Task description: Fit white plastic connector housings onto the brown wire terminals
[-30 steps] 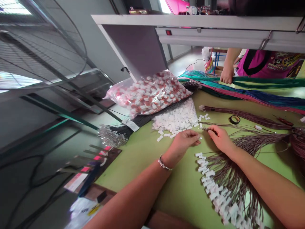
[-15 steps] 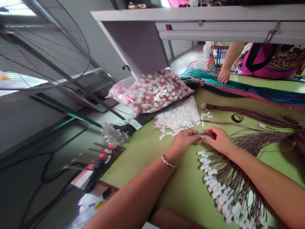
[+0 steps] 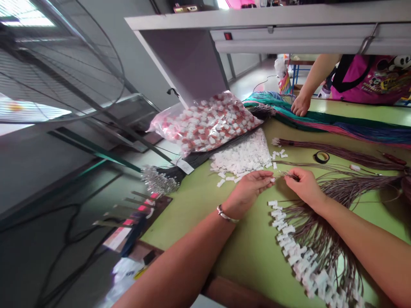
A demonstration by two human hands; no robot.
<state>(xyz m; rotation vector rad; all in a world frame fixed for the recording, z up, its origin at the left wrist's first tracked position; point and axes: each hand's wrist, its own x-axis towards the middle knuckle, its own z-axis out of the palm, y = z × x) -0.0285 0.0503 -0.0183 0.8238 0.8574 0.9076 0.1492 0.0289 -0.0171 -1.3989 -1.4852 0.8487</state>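
Note:
My left hand (image 3: 252,187), with a bracelet at the wrist, pinches a small white connector housing (image 3: 272,180) at its fingertips. Just across from it, my right hand (image 3: 303,186) is closed on a few brown wires (image 3: 287,173), their metal ends pointing toward the left hand. A small gap shows between the housing and the wire ends. Below the hands, a row of white connectors (image 3: 297,256) on brown wires (image 3: 324,226) fans out over the green table (image 3: 189,222). A clear bag of white housings (image 3: 240,156) lies beyond my left hand, with loose ones spilled around it.
A bag of white and orange parts (image 3: 208,128) lies on a black wire bundle (image 3: 159,180). Black tape (image 3: 321,157) and a brown wire bundle (image 3: 334,153) lie farther right. Across the table, another person's hand (image 3: 301,105) rests on green wires (image 3: 327,118). A fan (image 3: 64,64) stands left.
My hands have drawn apart, the right moving right with the wires and the left keeping the white housing. The other person's hand has shifted slightly on the green wires.

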